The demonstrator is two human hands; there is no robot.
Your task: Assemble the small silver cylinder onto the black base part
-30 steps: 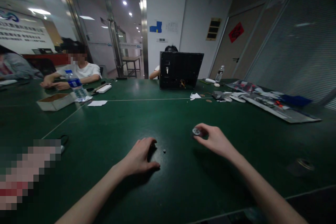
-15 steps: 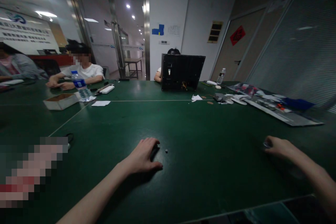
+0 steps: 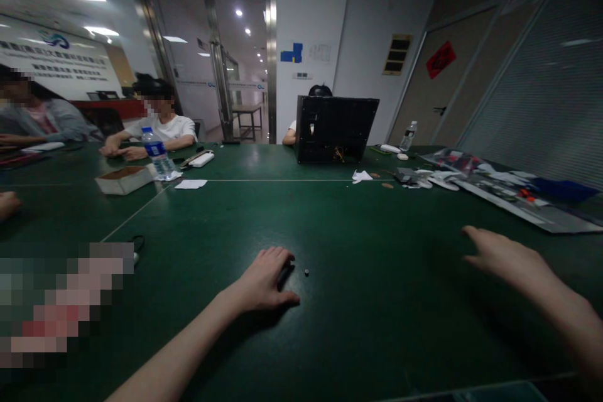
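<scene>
My left hand point(image 3: 271, 279) rests on the green tabletop point(image 3: 358, 339). Its fingers curve down and its thumb is held apart from them, with nothing visible between. Just right of those fingertips lies a tiny light-coloured piece point(image 3: 306, 272) with a dark centre, perhaps a small nut; the hand does not touch it. Over the right side of the table is my right hand point(image 3: 506, 257), thumb and forefinger apart, with nothing showing between them. Its other fingers are hidden behind the hand.
A black monitor-like panel point(image 3: 336, 130) stands across the table, a person behind it. An open box point(image 3: 123, 181) and a water bottle point(image 3: 159, 154) are at far left. A cluttered tray point(image 3: 541, 213) lies at right. Another person's hand point(image 3: 8, 204) shows at the left edge.
My right hand has spread its thumb and forefinger; the small shiny thing it pinched is no longer visible. My left hand keeps its place beside the tiny piece. The view has shifted slightly left.
</scene>
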